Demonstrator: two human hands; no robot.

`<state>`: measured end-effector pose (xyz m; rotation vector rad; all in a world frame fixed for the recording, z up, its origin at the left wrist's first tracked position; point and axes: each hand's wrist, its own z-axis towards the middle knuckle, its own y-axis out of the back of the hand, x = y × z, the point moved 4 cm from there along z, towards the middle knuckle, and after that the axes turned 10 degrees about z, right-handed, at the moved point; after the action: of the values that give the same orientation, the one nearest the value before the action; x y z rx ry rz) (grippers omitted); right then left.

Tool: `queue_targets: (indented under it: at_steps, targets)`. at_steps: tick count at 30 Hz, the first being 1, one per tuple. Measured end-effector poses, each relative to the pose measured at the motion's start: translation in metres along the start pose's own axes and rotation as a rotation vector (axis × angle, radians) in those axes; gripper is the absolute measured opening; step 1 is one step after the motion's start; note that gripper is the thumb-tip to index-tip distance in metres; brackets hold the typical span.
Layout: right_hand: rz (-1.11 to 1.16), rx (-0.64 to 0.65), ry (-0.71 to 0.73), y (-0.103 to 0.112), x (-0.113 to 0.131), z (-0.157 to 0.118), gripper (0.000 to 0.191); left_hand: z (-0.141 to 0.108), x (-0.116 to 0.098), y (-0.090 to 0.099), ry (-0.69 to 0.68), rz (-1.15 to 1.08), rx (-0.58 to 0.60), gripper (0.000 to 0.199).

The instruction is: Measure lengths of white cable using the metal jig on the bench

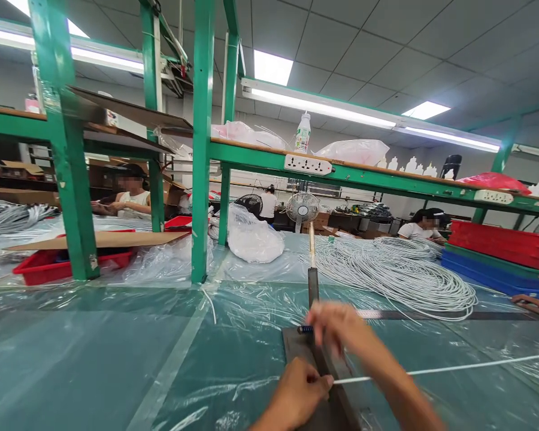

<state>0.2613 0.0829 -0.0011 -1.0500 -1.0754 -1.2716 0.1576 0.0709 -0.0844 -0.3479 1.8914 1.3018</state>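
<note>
My left hand (299,389) is closed, thumb and fingers pinching the end of a thin white cable (453,366). The cable runs off to the right, passing behind my right forearm. Below my hands lies a dark metal bench tool (294,344) with a flat plate, a small coil spring and a long raised lever (313,287). My right hand (336,326) is over this tool, close to the lower part of the lever. Motion smears its fingers, so I cannot make out whether it grips anything.
Coiled white cable (399,275) lies behind a long steel ruler (386,314). Stacked red and blue trays (498,266) stand at the right, near another person's hand (536,305). A green post (200,179) rises from the plastic-covered table, supporting a shelf.
</note>
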Motion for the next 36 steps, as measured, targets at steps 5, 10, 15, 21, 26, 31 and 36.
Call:
queue_targets:
  at_steps: [5,10,15,21,26,31,36]
  targets:
    - [0.044,-0.381,-0.043,0.056,0.040,0.108,0.022,0.009,0.011,-0.005,0.066,-0.009,-0.144,0.039]
    - [0.140,-0.228,-0.208,0.054,0.029,0.167,0.036,0.020,0.025,-0.014,0.126,-0.066,-0.208,0.035]
    - [0.181,-0.148,-0.267,0.044,0.028,0.172,0.048,0.018,0.021,-0.017,0.206,-0.088,-0.248,0.033]
    - [0.278,-0.121,-0.196,0.052,0.055,0.142,0.049,0.012,0.009,-0.010,0.225,-0.084,-0.221,0.036]
    - [0.355,-0.140,-0.208,0.065,0.089,0.062,0.040,0.011,0.005,-0.009,0.217,-0.044,-0.216,0.035]
    - [0.241,-0.245,-0.369,0.063,0.082,-0.052,0.026,0.010,0.003,-0.009,0.214,-0.019,-0.204,0.034]
    - [0.209,-0.340,-0.557,0.052,0.043,-0.126,0.059,0.011,0.002,-0.006,0.190,-0.020,-0.214,0.036]
